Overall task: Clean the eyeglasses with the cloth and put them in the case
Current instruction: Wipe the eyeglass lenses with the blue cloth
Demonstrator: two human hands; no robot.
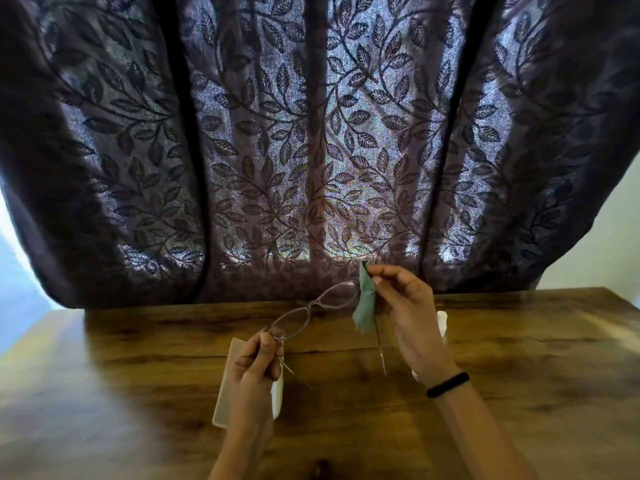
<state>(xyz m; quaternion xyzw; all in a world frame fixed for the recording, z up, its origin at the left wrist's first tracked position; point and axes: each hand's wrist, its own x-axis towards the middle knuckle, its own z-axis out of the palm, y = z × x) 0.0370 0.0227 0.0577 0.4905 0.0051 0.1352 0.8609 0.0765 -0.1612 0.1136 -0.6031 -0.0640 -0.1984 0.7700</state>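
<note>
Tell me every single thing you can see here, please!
eyeglasses: one, purplish frame, held up above the table between both hands
cloth: one, green, at the far lens of the eyeglasses
case: one, white, lying on the table under the left hand
white thing: one, white, on the table behind the right hand, mostly hidden, cannot tell what it is
table: one, brown wood, under everything
curtain: one, dark purple with a leaf pattern, hanging behind the table
wristband: one, black, on the right wrist
left hand: one, grips the near end of the eyeglasses
right hand: one, pinches the cloth
</note>
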